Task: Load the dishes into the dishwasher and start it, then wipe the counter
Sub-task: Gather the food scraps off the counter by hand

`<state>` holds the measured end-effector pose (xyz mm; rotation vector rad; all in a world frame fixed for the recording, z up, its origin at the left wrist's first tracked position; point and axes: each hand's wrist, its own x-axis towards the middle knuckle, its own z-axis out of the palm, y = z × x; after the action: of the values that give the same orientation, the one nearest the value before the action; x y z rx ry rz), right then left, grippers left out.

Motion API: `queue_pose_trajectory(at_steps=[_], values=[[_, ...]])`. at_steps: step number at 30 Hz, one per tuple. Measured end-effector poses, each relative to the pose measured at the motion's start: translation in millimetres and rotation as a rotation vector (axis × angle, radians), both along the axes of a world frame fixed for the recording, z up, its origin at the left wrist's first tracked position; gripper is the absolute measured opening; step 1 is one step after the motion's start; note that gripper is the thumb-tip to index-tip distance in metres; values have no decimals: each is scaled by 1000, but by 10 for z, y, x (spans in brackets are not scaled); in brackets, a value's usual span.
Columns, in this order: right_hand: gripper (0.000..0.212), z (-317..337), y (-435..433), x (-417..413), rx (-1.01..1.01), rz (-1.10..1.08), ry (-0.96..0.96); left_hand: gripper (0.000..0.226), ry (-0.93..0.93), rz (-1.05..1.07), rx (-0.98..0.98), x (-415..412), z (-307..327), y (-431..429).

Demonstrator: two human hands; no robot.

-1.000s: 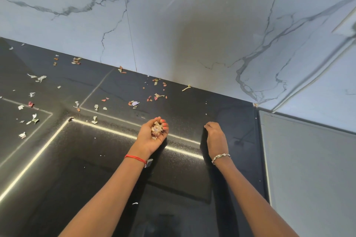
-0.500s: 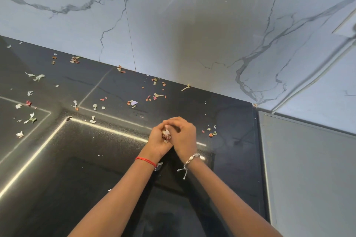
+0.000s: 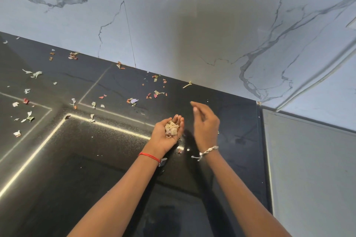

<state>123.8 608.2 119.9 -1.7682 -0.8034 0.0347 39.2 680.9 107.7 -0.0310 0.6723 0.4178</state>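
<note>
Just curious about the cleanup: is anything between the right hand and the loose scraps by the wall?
Nothing visible. Only bare glossy black counter separates the open right hand from the scattered pink and pale scraps; the cupped left hand, holding gathered scraps, sits beside that path.

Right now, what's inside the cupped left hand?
A heap of pale and reddish scraps rests in the cupped left hand. Whatever lies beneath the heap is covered by it.
</note>
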Motion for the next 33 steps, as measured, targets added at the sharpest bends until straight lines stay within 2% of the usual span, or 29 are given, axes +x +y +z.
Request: queue_pose_trajectory(at_steps=[3, 5, 8, 10, 12, 15, 17, 19, 21, 24, 29, 33], values=[[21, -178, -172, 374, -208, -113, -5, 29, -7, 21, -46, -19, -31, 29], [26, -335, -293, 538, -428, -123, -43, 29, -7, 23, -48, -42, -35, 45], [60, -541, -355, 579, -836, -68, -151, 29, 0, 32, -37, -73, -25, 75], [84, -573, -303, 427, -957, -30, -207, 29, 8, 48, -32, -92, -24, 103], [93, -551, -218, 158, -943, 101, -277, 29, 7, 66, -28, -112, -25, 138], [69, -491, -64, 54, -772, 374, -261, 30, 8, 88, -30, -161, -21, 195], [58, -455, 92, 325, -678, 329, -233, 29, 14, 104, -23, -223, -12, 240], [58, -423, 232, 731, -728, 198, -219, 28, 19, 120, -22, -297, -2, 290], [64, -434, 313, 1057, -879, 138, -203, 28, 21, 141, -20, -384, 6, 330], [72, -497, 326, 1133, -1037, 194, -283, 26, 17, 166, -8, -510, 17, 372], [83, -499, 148, 730, -1043, 340, -416, 28, 11, 187, 18, -670, 55, 362], [115, -498, -37, 274, -1015, 426, -466, 28, -6, 200, 25, -857, 106, 312]])
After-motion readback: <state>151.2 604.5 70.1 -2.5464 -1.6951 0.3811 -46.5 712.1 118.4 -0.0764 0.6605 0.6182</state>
